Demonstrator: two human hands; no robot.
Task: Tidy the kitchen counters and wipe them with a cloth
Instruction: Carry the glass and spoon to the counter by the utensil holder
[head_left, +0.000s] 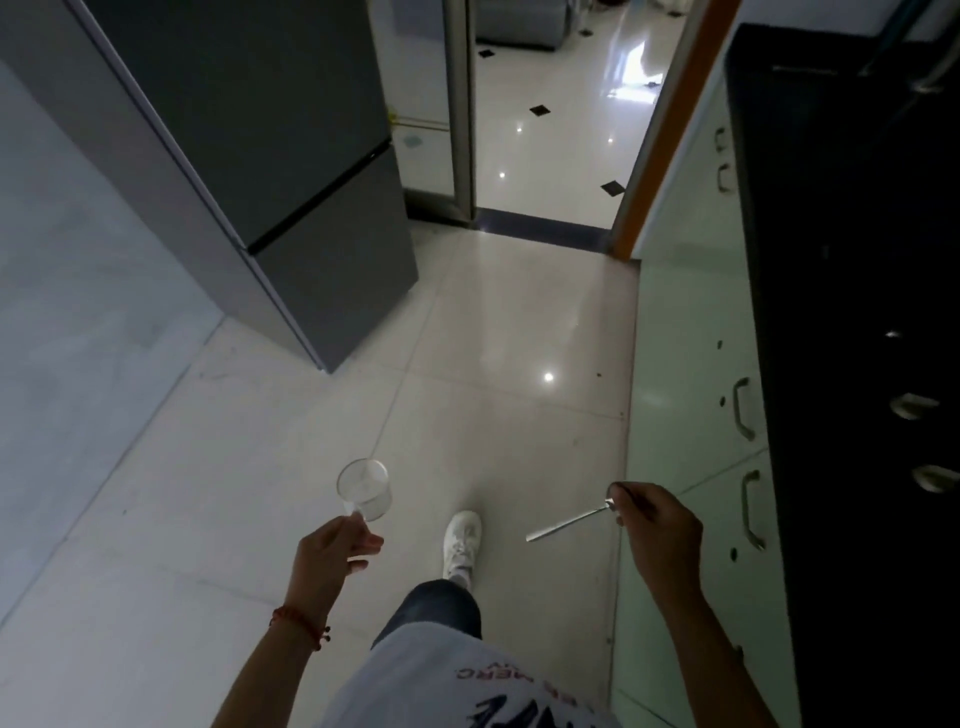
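Fingers of left hand (332, 545) curled round clear glass (363, 489), nothing seen inside; right hand (655, 525) pinching metal spoon (569, 524); dark counter (841, 312) at right.

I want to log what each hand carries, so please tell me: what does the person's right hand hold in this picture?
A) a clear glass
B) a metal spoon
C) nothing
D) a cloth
B: the right hand pinches a metal spoon by its bowl end, with the handle pointing toward the person's left, while the clear glass is in the left hand.
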